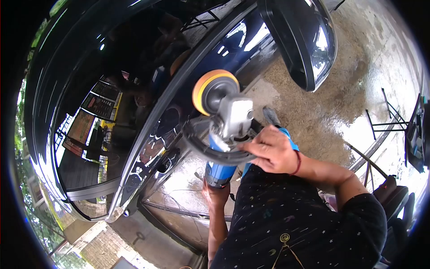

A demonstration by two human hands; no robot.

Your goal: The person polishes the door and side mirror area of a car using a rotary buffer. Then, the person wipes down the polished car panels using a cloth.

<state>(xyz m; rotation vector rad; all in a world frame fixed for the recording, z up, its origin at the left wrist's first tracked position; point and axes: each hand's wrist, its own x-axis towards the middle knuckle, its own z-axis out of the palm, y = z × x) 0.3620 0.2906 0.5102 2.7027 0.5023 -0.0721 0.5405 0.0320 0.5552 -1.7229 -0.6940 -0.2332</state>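
Note:
A blue and silver car polisher (238, 117) is held up between my hands, in front of the dark car door (183, 101). Its round orange foam pad (207, 80) faces the door; I cannot tell whether it touches the paint. My right hand (272, 150) is closed around the black loop handle (210, 154) near the polisher's head. Below, my left hand (216, 193) grips the rear of the blue body, its fingers mostly hidden behind the tool.
The car's side mirror (298, 42) juts out at the upper right. A black folding stand (389, 119) is at the right, over the wet concrete floor (320, 121). Dark window glass (103, 107) and the roof curve along the left. A cable (179, 206) lies on the floor.

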